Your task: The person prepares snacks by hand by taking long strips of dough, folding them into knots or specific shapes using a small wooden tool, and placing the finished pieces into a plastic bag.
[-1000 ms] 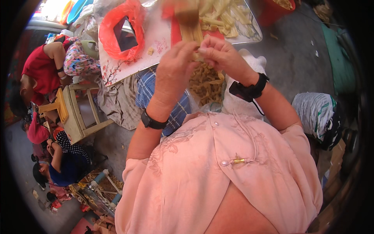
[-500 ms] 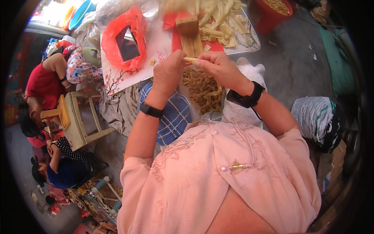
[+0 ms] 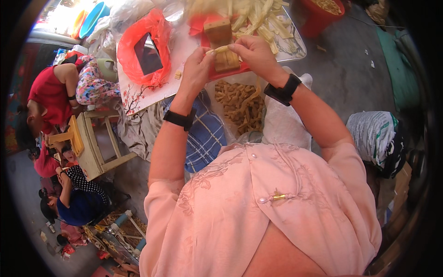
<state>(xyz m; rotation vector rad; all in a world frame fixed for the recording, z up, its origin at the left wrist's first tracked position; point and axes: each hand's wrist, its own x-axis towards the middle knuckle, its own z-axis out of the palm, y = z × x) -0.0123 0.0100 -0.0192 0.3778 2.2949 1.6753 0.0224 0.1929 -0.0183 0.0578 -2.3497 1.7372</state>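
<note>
- The left hand point(image 3: 196, 64) and the right hand point(image 3: 258, 55) are both grasping, by the fingertips, one pale yellow strip point(image 3: 221, 49); it is just above the near part of the wooden block point(image 3: 218, 31).
- To do this well, in my opinion, both thumbs should press equally and close to the ends, because such a fibrous piece could split under a hard pull.
- It would also be good to hold the strip level and straight in line with the wooden block, with the wrists relaxed.
- More strips point(image 3: 265, 23) lie on the bench point(image 3: 131, 104) beyond and to the right of the wooden block; twisted brown pieces point(image 3: 237, 108) are nearer to the person than it.
- About writing: a printed blossom branch decorates the bench, to the left of the wooden block. The greyish bundle point(image 3: 369, 131), well to its right, has green marks, too small for me to read. I cannot recognise any brand.
</note>
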